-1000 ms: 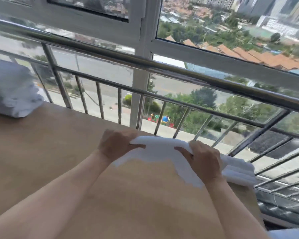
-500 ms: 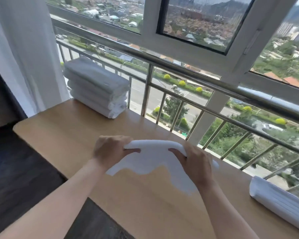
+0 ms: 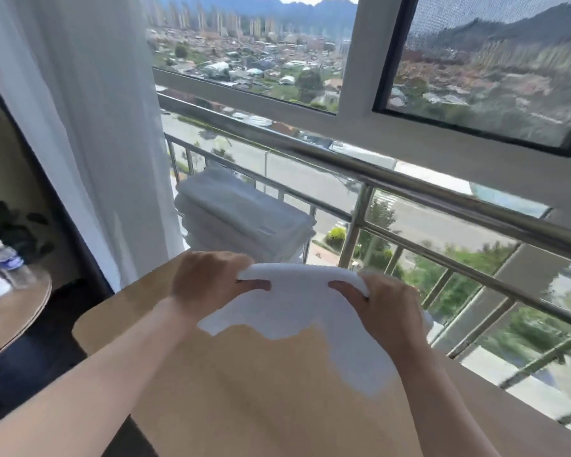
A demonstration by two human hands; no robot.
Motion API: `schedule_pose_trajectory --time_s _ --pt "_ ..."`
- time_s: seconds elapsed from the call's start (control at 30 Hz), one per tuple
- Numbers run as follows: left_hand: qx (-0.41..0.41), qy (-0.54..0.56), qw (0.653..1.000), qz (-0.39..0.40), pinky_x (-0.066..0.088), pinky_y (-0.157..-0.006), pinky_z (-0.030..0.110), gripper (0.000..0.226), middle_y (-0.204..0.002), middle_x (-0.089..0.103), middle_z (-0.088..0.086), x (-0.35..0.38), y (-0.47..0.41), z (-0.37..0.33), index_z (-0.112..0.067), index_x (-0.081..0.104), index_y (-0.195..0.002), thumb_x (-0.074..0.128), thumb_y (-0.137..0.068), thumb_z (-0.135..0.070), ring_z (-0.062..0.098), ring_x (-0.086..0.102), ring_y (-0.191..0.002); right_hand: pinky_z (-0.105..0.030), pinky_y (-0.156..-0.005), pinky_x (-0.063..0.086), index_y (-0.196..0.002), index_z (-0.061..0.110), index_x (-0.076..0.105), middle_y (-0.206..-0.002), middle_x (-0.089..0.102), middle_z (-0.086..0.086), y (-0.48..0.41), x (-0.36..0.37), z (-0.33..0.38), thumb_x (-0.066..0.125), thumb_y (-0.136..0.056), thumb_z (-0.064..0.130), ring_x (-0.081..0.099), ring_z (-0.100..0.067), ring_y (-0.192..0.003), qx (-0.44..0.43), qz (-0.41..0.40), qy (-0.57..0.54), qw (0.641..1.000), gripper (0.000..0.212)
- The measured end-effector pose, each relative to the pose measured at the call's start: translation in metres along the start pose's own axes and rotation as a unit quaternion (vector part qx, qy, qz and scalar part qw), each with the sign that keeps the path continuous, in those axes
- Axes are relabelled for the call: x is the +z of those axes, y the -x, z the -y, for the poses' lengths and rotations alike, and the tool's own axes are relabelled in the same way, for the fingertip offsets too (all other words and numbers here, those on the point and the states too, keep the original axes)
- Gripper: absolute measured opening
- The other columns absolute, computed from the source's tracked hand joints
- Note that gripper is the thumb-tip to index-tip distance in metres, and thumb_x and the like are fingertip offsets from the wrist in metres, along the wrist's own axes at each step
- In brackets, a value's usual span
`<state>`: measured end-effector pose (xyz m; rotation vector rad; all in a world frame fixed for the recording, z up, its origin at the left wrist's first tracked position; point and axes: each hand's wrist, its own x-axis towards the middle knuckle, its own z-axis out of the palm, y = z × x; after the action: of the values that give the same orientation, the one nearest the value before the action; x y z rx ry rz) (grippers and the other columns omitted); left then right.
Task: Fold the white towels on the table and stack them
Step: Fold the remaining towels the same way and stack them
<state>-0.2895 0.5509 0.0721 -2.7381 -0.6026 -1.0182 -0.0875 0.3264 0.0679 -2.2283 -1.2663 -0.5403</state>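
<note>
Both forearms reach forward; the left hand (image 3: 208, 282) and right hand (image 3: 388, 306) each pinch the folded white cloth towel (image 3: 297, 301) above the light wooden bench (image 3: 261, 400), near the stack of folded white towels (image 3: 241, 219).

Plain white on the held towel (image 3: 297, 308) and on the stack of folded towels (image 3: 244, 219), no pattern on either. Pale tan wood grain on the counter (image 3: 261, 390); sheer white curtain (image 3: 80, 127); shiny silver railing (image 3: 442, 192). Blue label on the clear water bottle (image 3: 9, 262).
</note>
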Motion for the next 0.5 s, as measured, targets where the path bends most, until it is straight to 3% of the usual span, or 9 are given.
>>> schedule_pose_trajectory --time_s 0.17,0.3,0.4,0.5 --pt "0.045 -0.004 0.999 -0.007 0.031 -0.045 0.022 0.066 -0.049 0.057 -0.005 0.013 -0.064 0.072 -0.021 0.06 -0.059 0.045 -0.073 -0.084 0.021 0.057 -0.042 -0.034 -0.055 0.04 -0.071 0.02 0.059 -0.063 0.062 0.003 -0.072 0.022 0.023 0.029 -0.082 0.082 0.062 -0.03 -0.062 -0.004 0.013 0.017 1.0 0.069" --pt "0.065 0.012 0.998 -0.019 0.03 -0.05 0.022 0.064 -0.041 0.047 -0.009 0.014 -0.115 0.121 -0.023 0.054 -0.053 0.049 -0.066 -0.086 0.022 0.05 -0.038 -0.034 -0.05 0.036 -0.06 0.026 0.041 -0.049 0.041 0.008 -0.13 0.016 0.047 0.029 -0.08 0.085 0.053 -0.027 -0.051 -0.03 0.018 0.007 0.999 0.063" --pt "0.063 0.046 0.997 -0.025 0.032 -0.055 0.025 0.063 -0.042 0.032 -0.013 0.02 -0.153 0.159 -0.027 0.043 -0.053 0.051 -0.061 -0.089 0.021 0.041 -0.043 -0.032 -0.048 0.032 -0.059 0.023 0.041 -0.045 0.035 0.009 -0.174 0.016 0.066 0.031 -0.079 0.085 0.04 -0.017 -0.045 -0.045 0.027 0.021 0.998 0.066" --pt "0.085 0.067 0.994 -0.029 0.034 -0.056 0.027 0.069 -0.048 0.052 -0.009 0.04 -0.194 0.202 -0.026 0.047 -0.056 0.046 -0.059 -0.095 0.023 0.053 -0.051 -0.032 -0.047 0.032 -0.055 0.027 0.029 -0.043 0.029 0.008 -0.214 0.027 0.084 0.038 -0.079 0.085 0.031 -0.009 -0.043 -0.038 0.01 0.022 0.999 0.064"
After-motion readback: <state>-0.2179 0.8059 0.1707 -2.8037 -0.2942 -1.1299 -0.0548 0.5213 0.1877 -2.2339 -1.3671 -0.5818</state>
